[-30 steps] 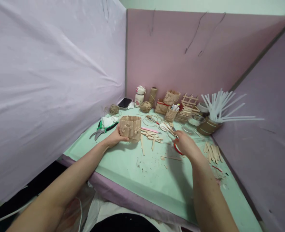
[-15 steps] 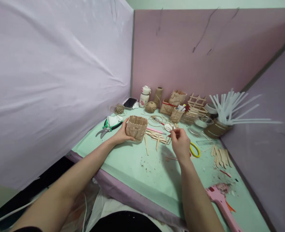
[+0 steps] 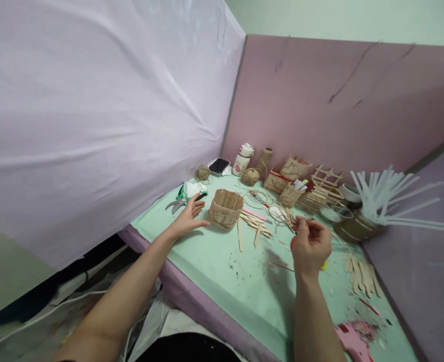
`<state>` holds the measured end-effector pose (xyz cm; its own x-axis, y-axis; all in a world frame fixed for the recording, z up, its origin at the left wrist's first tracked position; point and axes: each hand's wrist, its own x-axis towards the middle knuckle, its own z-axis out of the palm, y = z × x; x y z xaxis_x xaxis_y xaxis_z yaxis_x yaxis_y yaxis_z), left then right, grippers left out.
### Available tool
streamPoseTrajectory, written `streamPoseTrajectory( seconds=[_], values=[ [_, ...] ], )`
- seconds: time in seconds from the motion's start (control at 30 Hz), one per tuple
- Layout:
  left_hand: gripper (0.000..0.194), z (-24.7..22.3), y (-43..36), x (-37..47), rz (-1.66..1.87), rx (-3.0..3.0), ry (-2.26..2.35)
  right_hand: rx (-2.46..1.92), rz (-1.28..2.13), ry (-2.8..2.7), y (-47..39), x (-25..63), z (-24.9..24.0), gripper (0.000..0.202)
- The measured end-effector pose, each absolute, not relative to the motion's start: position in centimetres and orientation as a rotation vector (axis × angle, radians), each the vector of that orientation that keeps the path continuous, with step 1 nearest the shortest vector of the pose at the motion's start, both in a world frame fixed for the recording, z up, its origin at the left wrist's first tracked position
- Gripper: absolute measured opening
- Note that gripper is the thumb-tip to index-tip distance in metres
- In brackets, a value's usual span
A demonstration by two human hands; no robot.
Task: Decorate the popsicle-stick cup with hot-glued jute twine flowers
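A small round cup of wooden craft sticks (image 3: 225, 210) stands upright on the table, its rim scalloped. My left hand (image 3: 187, 219) is just left of it, fingers spread and holding nothing. My right hand (image 3: 311, 245) is raised over the right half of the table with its fingers pinched together. Whatever is between those fingertips is too small and blurred to make out. Loose craft sticks (image 3: 257, 224) lie between my hands, with a pink pen-like tool (image 3: 254, 214) behind them. Yellow-handled scissors (image 3: 323, 265) are mostly hidden behind my right wrist.
Pruning shears (image 3: 179, 203) lie at the left. At the back are a phone (image 3: 219, 166), a white bottle (image 3: 243, 159), a twine ball (image 3: 249, 176) and stick-built boxes (image 3: 276, 181). Glue sticks (image 3: 382, 196) fill a container at right; a pink glue gun (image 3: 352, 342) lies front right.
My left hand has let go of the stick cup, opened and drawn back to its left. My right hand stays pinched, closer to me. The whole view has tilted and shifted.
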<state>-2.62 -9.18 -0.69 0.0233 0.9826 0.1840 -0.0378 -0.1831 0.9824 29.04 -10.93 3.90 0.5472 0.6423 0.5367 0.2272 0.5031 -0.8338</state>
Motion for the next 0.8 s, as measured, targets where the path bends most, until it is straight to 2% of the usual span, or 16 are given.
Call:
streamPoseTrajectory(
  seconds=[0.1, 0.13, 0.2, 0.23, 0.37, 0.4, 0.53, 0.67, 0.8],
  values=[
    [0.045, 0.3, -12.4, -1.2, 1.706, 1.151, 1.365, -0.967, 0.283, -0.935, -12.0, 28.7, 5.1, 0.034],
    [0.03, 0.9, -13.6, -0.3, 1.786, 1.155, 1.411, -0.955, 0.282, -0.923, -12.6, 28.5, 5.5, 0.032],
    [0.018, 2.4, -16.2, 2.1, 1.702, 1.372, 1.293, -0.969, 0.311, -0.958, -14.1, 27.9, 6.3, 0.028],
    [0.022, 3.1, -17.4, 3.5, 1.606, 1.486, 1.192, -0.988, 0.347, -1.017, -15.1, 27.6, 6.6, 0.025],
    [0.069, 5.4, -20.5, 8.4, 1.201, 1.571, 0.926, -0.973, 0.614, -1.316, -19.1, 26.0, 6.6, 0.016],
    [0.072, 5.6, -20.8, 9.2, 1.11, 1.543, 0.9, -0.962, 0.669, -1.349, -19.9, 25.7, 6.4, 0.014],
    [0.026, 5.2, -21.0, 10.4, 1.018, 1.463, 0.84, -0.949, 0.852, -1.298, -21.2, 25.9, 5.5, 0.012],
    [0.026, 4.4, -21.0, 9.3, 0.988, 1.513, 0.971, -0.887, 0.936, -0.932, -20.2, 27.5, 6.3, 0.016],
    [0.029, 4.7, -21.2, 8.3, 0.852, 1.418, 1.031, -0.786, 0.612, -0.649, -19.4, 29.2, 7.8, 0.019]
  ],
)
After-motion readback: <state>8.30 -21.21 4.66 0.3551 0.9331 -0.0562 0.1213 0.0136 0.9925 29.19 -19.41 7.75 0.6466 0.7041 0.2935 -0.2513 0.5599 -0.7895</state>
